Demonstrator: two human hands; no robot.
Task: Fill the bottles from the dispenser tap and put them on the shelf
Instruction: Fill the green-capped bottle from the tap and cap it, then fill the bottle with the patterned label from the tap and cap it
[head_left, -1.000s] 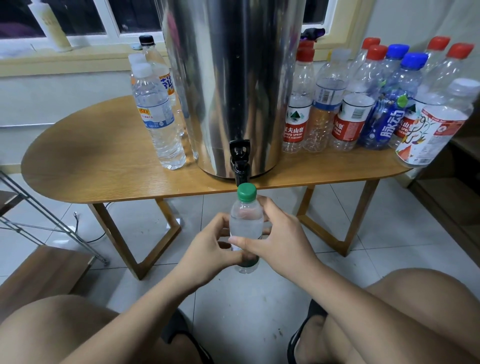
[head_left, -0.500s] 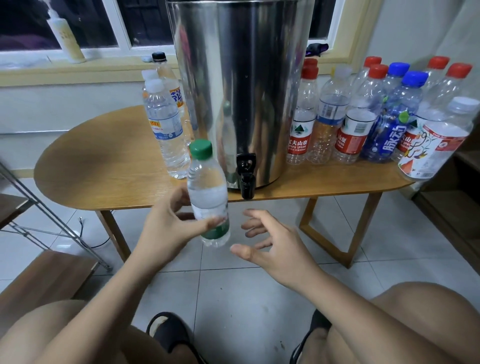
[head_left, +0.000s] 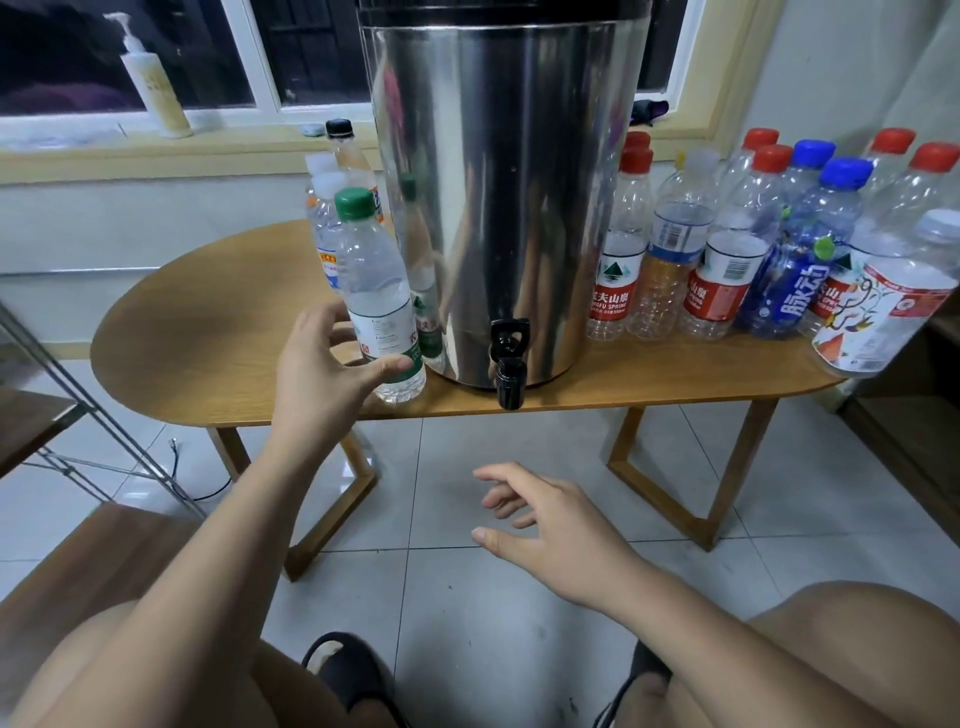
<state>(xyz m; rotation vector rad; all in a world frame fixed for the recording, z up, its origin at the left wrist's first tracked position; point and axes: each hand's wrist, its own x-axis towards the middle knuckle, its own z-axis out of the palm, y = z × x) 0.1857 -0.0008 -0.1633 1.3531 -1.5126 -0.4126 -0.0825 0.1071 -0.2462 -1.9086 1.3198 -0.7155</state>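
Left of the tap (head_left: 509, 366), the bottle (head_left: 375, 275) stands upright on the surface (head_left: 208, 332); left hand (head_left: 318, 370) curls round its base, right hand (head_left: 550, 519) hangs slack, empty, well below.

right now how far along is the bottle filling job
Done: the green-capped bottle holds water, is capped and appears to stand on the table, left of the dispenser. In hand: the left hand wraps the bottle's base; the right hand is empty. Left: the cluster of bottles right of the dispenser looks mostly empty, and this bottle is not on a shelf yet.
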